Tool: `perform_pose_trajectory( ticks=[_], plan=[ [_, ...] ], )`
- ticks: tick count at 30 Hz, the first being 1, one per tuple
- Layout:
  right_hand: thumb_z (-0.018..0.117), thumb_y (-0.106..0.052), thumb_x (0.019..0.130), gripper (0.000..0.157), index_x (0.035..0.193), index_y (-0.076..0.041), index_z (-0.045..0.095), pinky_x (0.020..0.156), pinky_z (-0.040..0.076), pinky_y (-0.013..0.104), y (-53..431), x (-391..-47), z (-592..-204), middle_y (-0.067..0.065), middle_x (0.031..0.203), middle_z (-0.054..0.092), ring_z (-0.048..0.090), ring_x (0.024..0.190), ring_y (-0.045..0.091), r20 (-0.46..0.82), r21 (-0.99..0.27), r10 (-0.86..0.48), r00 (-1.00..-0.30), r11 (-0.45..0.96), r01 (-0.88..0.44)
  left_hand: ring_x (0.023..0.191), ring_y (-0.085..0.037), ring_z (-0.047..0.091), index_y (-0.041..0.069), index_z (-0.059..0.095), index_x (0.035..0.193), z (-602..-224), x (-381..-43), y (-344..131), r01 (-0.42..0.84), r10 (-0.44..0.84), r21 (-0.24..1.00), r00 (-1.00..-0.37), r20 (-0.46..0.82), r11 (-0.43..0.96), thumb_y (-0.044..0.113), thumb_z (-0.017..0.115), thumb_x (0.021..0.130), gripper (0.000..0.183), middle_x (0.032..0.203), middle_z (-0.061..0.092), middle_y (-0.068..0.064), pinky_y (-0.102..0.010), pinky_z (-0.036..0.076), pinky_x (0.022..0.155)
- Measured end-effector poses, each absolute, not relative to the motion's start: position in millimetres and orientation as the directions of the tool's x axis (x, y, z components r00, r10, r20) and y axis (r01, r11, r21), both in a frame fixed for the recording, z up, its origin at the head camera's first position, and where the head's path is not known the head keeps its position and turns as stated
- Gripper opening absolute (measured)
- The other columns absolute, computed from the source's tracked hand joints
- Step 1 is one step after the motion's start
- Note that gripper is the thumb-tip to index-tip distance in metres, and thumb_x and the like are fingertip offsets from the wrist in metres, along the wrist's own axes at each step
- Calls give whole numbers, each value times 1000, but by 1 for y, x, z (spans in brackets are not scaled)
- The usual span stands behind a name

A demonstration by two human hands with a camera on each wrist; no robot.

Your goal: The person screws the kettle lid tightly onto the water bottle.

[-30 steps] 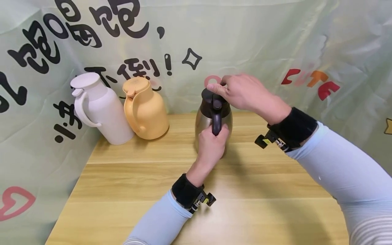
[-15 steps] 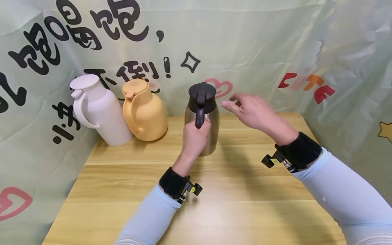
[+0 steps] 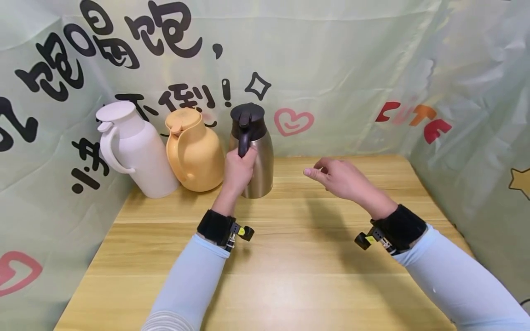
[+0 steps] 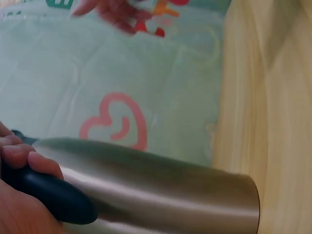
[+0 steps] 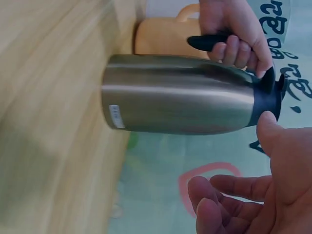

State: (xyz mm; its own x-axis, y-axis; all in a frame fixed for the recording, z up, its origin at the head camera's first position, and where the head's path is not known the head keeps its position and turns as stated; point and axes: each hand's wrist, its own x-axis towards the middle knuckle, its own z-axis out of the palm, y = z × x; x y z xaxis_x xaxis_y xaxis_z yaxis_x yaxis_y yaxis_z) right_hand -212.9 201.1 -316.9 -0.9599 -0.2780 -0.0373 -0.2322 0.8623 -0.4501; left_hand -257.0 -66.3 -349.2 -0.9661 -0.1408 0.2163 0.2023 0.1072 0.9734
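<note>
A steel thermos jug with a black lid stands upright beside the yellow jug near the back of the table. My left hand grips its black handle, fingers curled round it in both wrist views. To the right, my right hand hovers over the table with nothing in it. Its fingers are loosely bent and apart from the jug, as the right wrist view shows. Whether the jug's base touches the table or hangs just above it, I cannot tell for sure.
A white jug and a yellow jug stand side by side at the back left. Behind the wooden table hangs a pale green printed cloth, which also closes off both sides.
The steel thermos jug has moved left toward the yellow jug, with my left hand on its handle. My right hand has left the lid and come down to the right.
</note>
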Motion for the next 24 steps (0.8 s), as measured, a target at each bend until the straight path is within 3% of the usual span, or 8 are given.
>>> perform_pose_trajectory(
  ticks=[8,12,15,18,21,24],
  plan=[
    [45,-70,89,69,122,-11,58,69,50,39,207,-210,-339,5,88,68,63,71,18,-114,-464,-278,-954,864,-197,39,-21,41,9,45,59,-348,-271,-77,194,-150,975,-966,208,104,37,59,88,43,47,39,-2,-29,29,35],
    [47,-69,89,70,123,-9,58,76,50,43,209,-210,-347,10,100,67,62,86,24,-79,-458,-276,-958,863,-211,42,-21,41,8,47,61,-347,-273,-80,204,-137,975,-967,215,93,36,60,88,41,49,41,-2,-29,29,36],
    [48,-65,91,72,129,-5,54,83,49,48,211,-210,-357,16,114,63,60,98,29,-52,-469,-269,-962,857,-215,49,-22,45,9,53,72,-345,-272,-82,223,-118,965,-964,240,139,37,62,88,33,56,46,-5,-30,30,40],
    [49,-62,92,75,136,-1,47,87,48,52,210,-208,-369,21,125,58,57,108,34,-34,-491,-258,-966,846,-208,65,-22,52,12,55,94,-345,-263,-87,193,-131,935,-962,240,297,37,63,85,28,74,55,-6,-33,39,51],
    [49,-61,93,78,140,1,41,93,45,56,209,-205,-381,24,134,51,51,117,38,-6,-499,-237,-972,842,-202,88,-23,56,11,50,115,-350,-246,-95,116,-137,874,-970,202,471,38,65,82,45,99,60,-8,-39,48,73],
    [47,-62,93,83,144,2,34,102,37,60,211,-204,-391,28,141,42,41,128,43,28,-488,-223,-974,848,-208,111,-29,51,6,43,132,-361,-226,-105,77,-69,774,-986,155,629,40,65,84,62,122,56,-14,-47,45,93]
  ],
)
